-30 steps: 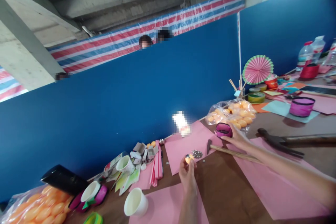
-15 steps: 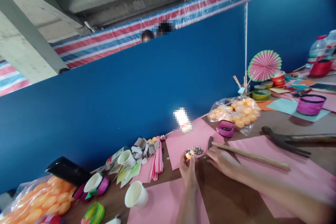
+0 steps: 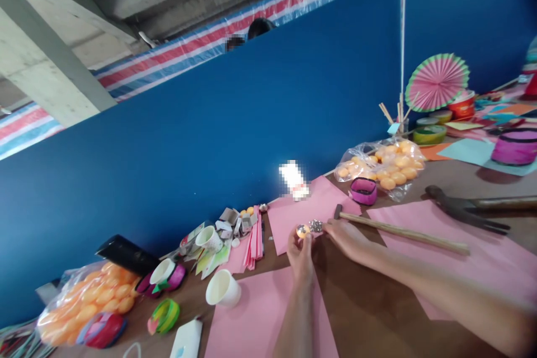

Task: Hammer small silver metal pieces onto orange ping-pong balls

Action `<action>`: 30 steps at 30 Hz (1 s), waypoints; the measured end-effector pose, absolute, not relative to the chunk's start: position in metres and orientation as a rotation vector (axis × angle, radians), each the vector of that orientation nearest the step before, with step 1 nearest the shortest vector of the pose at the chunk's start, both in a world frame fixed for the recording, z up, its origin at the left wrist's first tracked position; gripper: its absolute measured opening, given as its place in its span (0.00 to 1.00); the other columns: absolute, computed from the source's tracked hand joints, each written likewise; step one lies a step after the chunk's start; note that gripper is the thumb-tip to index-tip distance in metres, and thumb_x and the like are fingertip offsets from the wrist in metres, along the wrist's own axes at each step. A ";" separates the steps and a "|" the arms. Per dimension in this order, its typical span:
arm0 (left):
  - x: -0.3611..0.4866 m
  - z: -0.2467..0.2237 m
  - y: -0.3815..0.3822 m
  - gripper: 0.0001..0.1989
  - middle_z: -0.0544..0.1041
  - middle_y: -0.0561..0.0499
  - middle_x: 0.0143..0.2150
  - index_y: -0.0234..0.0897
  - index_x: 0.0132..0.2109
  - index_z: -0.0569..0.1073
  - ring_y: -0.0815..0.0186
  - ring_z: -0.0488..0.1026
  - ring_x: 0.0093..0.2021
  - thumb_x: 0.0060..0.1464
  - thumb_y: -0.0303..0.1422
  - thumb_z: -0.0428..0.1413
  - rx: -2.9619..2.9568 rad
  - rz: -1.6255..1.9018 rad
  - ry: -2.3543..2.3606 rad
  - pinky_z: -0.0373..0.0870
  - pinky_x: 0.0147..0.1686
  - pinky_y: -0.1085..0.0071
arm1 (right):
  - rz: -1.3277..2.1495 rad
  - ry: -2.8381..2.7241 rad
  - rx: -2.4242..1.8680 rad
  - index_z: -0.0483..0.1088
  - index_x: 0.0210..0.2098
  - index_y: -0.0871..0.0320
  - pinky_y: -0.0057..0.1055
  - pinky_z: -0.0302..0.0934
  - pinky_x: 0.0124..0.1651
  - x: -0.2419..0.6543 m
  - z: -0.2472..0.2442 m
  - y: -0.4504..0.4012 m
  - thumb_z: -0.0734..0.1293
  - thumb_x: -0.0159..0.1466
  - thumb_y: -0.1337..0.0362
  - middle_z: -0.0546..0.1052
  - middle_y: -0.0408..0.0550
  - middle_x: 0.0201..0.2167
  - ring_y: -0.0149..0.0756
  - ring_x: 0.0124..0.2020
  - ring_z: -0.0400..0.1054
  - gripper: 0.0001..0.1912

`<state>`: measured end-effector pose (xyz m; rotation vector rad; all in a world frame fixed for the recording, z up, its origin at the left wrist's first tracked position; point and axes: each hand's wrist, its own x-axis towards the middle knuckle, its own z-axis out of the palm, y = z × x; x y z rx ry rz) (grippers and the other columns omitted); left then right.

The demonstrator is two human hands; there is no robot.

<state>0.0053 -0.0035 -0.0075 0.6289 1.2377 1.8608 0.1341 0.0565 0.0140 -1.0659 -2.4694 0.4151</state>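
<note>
My left hand holds an orange ball between its fingertips, with shiny silver pieces on the ball's upper side. Just right of the ball, a small pile of silver pieces lies at the edge of a pink sheet. My right hand is at the right side of this pile, its fingers close together at the pieces; whether a piece is between them is too small to tell. A hammer with a wooden handle lies beyond my right hand.
A paper cup stands on the left pink sheet. Bags of orange balls lie at far left and back right. A claw hammer rests at right. Behind the table rises a blue partition; heads show above it.
My right hand has moved left, up against the silver pile. The ball stays in my left hand. The view has shifted, bringing a white box at the lower left further into sight.
</note>
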 end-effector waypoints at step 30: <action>0.006 -0.010 -0.003 0.22 0.74 0.46 0.42 0.37 0.48 0.68 0.63 0.74 0.39 0.45 0.39 0.59 0.568 1.874 1.113 0.70 0.42 0.66 | 0.644 -2.122 -0.746 0.63 0.34 0.57 0.30 0.60 0.34 0.134 -0.002 0.051 0.54 0.64 0.64 0.72 0.47 0.31 0.36 0.31 0.67 0.08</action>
